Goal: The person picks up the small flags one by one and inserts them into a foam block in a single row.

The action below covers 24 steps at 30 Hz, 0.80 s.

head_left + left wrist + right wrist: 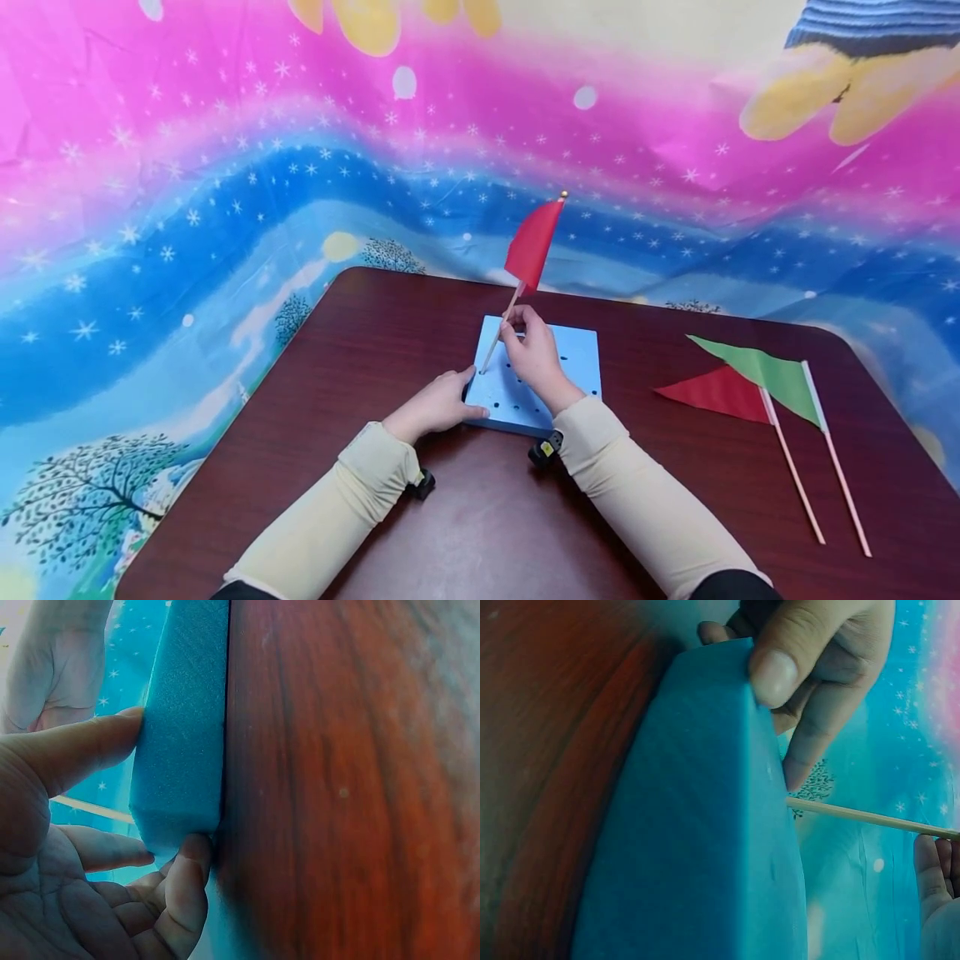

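Small red pennant flag (534, 243) on a thin wooden stick, tilted right, lower tip at a hole near the left edge of the foam block (570, 358). Light-blue square slab, dotted with holes, flat at table centre.

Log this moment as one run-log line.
left hand: grips foam block corner | right hand: pinches red flag stick, tip at block hole | table: two flags lying right
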### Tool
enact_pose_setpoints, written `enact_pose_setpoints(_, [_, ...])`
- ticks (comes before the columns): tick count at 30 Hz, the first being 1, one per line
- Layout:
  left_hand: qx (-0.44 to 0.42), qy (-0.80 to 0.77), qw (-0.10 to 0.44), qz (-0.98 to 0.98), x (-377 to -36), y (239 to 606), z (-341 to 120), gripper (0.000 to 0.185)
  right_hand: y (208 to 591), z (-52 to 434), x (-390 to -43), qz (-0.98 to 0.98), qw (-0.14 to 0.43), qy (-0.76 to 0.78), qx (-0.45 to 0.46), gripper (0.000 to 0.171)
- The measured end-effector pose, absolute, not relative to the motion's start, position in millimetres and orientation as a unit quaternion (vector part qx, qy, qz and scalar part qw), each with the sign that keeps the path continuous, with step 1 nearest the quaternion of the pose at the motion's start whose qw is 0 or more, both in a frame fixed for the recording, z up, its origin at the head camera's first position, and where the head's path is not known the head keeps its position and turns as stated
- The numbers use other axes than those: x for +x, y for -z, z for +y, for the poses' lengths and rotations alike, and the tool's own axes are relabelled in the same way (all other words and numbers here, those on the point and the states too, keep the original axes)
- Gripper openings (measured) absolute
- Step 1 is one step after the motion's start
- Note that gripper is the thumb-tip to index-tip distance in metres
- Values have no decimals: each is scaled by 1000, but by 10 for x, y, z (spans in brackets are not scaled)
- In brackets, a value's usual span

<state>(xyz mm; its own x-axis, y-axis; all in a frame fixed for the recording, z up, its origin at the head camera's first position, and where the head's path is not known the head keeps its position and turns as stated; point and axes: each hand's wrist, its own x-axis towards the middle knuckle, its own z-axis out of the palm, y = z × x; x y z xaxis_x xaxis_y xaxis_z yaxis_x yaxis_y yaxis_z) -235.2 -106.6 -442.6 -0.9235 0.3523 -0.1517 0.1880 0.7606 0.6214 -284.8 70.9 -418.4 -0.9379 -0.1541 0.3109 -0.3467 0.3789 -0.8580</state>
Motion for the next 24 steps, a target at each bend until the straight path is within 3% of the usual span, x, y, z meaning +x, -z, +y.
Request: enact_pose_setpoints(24, [143, -316, 126, 929, -2331, 4417, -1028, 84, 4278, 655, -2730, -845, 113, -475, 216, 12])
